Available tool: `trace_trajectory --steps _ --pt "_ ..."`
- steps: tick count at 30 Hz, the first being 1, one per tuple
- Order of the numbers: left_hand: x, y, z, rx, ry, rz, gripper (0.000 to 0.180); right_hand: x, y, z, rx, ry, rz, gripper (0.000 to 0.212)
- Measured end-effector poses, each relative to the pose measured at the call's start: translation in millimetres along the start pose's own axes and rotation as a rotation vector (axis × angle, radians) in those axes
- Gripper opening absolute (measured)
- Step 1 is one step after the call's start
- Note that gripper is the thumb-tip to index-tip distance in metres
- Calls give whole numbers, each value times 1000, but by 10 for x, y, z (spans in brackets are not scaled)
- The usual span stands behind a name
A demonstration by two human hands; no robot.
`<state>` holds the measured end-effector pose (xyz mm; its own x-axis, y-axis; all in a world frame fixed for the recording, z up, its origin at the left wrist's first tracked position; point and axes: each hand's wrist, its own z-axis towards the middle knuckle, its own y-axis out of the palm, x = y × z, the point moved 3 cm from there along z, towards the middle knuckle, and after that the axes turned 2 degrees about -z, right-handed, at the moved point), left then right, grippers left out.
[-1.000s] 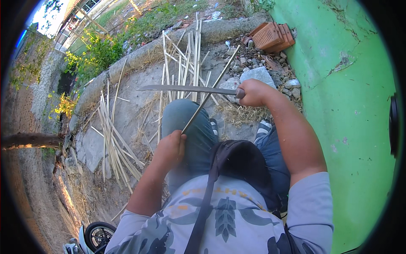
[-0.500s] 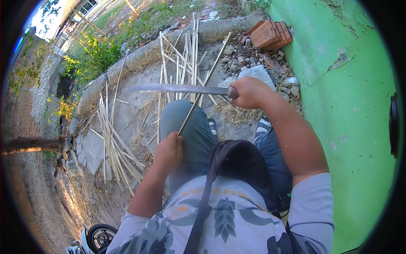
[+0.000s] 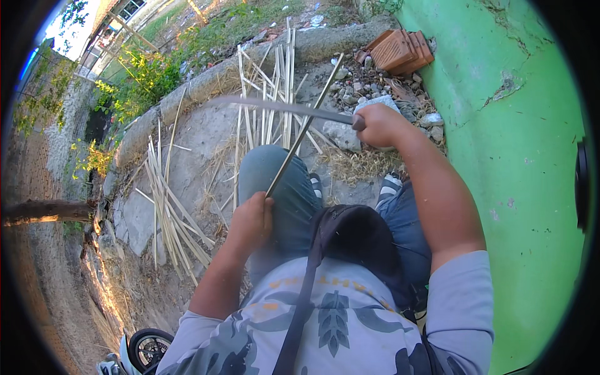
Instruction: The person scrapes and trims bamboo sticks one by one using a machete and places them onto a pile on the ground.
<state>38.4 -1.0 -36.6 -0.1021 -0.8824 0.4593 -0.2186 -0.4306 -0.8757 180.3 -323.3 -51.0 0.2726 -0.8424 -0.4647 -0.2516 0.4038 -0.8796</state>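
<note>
we sat on the ground by a green wall (image 3: 531,187), our left hand (image 3: 250,220) closed around the near end of a thin bamboo strip (image 3: 304,128) and our right hand (image 3: 379,123) gripping the handle of a long blade (image 3: 275,106). the strip lay over our left knee, its long axis running from the left hand up and to the right, far tip toward the stones. the blade crossed it near the middle. split strips (image 3: 169,206) lay piled to the left and more (image 3: 275,94) ahead, so much of the work looked done, this strip still in hand.
</note>
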Motion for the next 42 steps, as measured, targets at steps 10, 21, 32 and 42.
trace_trajectory --steps 10,21,32,42 --pt "-44 19 0 21 39 -1 25 -123 -47 -37 -90 2 -24 26" --pt "-52 11 -22 30 26 2 26 -156 -166 -84 49 -8 -1 18" --pt "-58 24 -15 12 10 30 27 -142 -245 -66 26 76 -82 24" --pt "-39 9 2 1 13 33 27 225 -222 -23 147 93 80 18"
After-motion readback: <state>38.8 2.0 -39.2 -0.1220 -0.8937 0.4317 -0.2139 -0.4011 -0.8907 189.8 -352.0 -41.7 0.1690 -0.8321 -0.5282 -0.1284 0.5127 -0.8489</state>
